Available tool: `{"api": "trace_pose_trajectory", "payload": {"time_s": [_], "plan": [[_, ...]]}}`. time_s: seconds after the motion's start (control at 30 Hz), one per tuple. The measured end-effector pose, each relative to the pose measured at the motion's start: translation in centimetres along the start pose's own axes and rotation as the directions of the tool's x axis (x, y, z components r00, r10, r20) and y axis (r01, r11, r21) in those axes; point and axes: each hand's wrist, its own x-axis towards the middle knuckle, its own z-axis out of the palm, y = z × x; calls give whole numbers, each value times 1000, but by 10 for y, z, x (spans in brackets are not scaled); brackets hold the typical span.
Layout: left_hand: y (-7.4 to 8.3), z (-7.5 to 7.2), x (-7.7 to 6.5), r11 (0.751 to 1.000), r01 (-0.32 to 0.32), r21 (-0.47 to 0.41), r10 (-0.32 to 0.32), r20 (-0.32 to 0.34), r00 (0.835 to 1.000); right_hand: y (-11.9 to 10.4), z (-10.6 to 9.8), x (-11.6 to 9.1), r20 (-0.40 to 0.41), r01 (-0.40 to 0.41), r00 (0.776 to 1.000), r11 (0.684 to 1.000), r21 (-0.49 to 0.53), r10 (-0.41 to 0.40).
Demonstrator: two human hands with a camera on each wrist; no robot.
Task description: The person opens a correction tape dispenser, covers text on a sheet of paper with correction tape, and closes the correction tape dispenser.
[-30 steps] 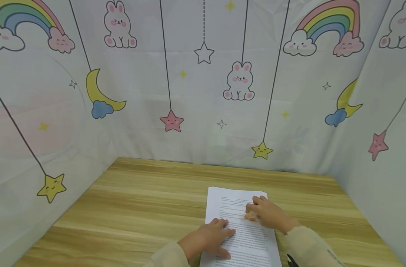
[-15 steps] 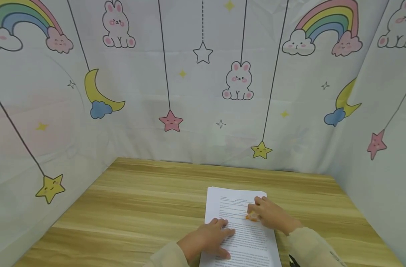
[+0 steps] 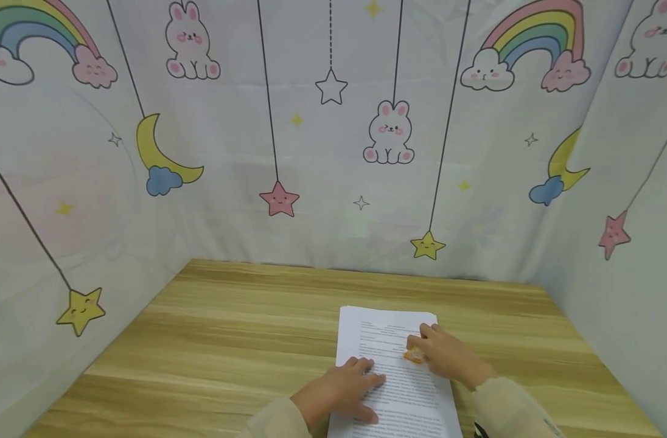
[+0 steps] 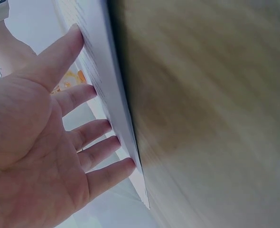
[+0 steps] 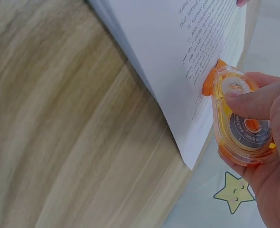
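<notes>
A thick stack of printed paper point(image 3: 405, 395) lies on the wooden table. My right hand point(image 3: 448, 354) grips a see-through orange correction tape point(image 5: 243, 124) between thumb and fingers. Its orange tip point(image 5: 211, 80) is right at the printed lines on the upper right part of the top sheet. The thumb lies over the correction tape's side in the right wrist view. My left hand point(image 3: 341, 389) rests on the left part of the sheet with fingers spread, its fingertips point(image 4: 123, 164) against the page and nothing in its grasp.
Wooden table top point(image 3: 229, 328) extends left of the stack and behind it. White curtains point(image 3: 229, 231) printed with stars, rabbits and rainbows enclose the back and sides. A small dark object point(image 3: 480, 431) shows at the bottom edge beside the right sleeve.
The right hand has slid the correction tape slightly to the right over the page, then stayed almost in place. The left hand holds its position, and the head view has shifted a little.
</notes>
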Motion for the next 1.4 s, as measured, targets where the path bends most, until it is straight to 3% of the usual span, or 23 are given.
{"api": "trace_pose_trajectory", "payload": {"time_s": [0.17, 0.5, 0.73, 0.8, 1.13, 1.4], "plan": [[1, -1, -1, 1000, 2, -3, -2, 3, 1000, 2, 1, -6, -29, 0, 1000, 1000, -14, 0], [0, 1, 1, 1000, -7, 12, 7, -3, 1000, 4, 0, -10, 38, -67, 997, 997, 34, 66], [1, 2, 1, 1000, -4, 12, 4, -4, 1000, 22, 1, -25, -151, -84, 983, 986, 141, 105], [1, 0, -1, 1000, -1, 13, 1, -2, 1000, 24, -3, -28, -167, -89, 979, 983, 164, 116], [3, -4, -4, 997, 10, -70, -9, 14, 1000, 22, -8, -34, 5, -180, 983, 957, 226, 184], [5, -4, -7, 998, 10, -64, -8, 25, 1000, 12, -7, -31, -3, -169, 985, 966, 193, 173]]}}
